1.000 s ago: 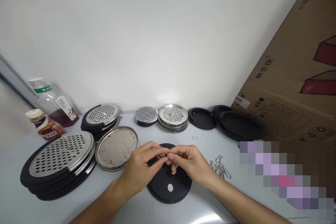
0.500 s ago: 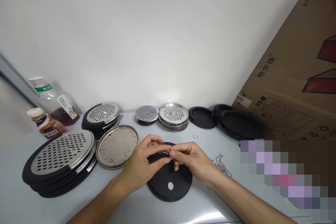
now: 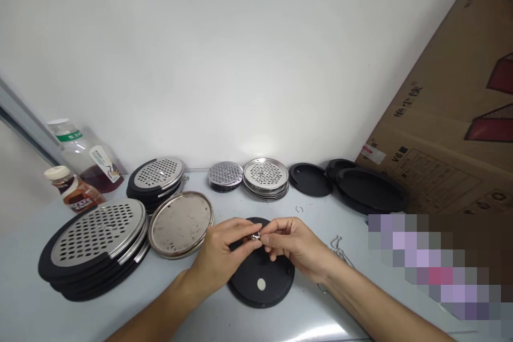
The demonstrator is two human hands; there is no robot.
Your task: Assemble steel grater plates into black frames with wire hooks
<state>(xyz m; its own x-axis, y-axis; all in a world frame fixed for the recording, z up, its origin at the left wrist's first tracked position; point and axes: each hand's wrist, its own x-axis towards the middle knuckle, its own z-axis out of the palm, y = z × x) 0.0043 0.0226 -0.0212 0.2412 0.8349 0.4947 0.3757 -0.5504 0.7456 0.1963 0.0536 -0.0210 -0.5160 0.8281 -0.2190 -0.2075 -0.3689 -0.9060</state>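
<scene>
Over a round black disc (image 3: 276, 278) with a pale round spot, my two hands meet at their fingertips. My left hand (image 3: 224, 248) pinches a small shiny metal ring (image 3: 255, 235) between thumb and fingers. From the other side, my right hand (image 3: 290, 240) grips the same ring, its thumb and index finger pressed together. The fingers partly cover the ring, so its full shape is hidden. Partly behind my right forearm lie several metal clips (image 3: 339, 246) on the table. Another loose thin ring (image 3: 299, 209) rests beyond my hands.
To the left stand stacked round graters with black rims (image 3: 96, 235) and a plain metal disc (image 3: 182, 224). Along the wall are smaller grater discs (image 3: 266, 173) and black trays (image 3: 368, 189). Two bottles (image 3: 74, 187) stand at far left; a cardboard box (image 3: 449, 144) leans at right.
The ring has turned between my fingertips and now shows as a shiny, more compact piece. My fingers have shifted slightly; the view has moved a little.
</scene>
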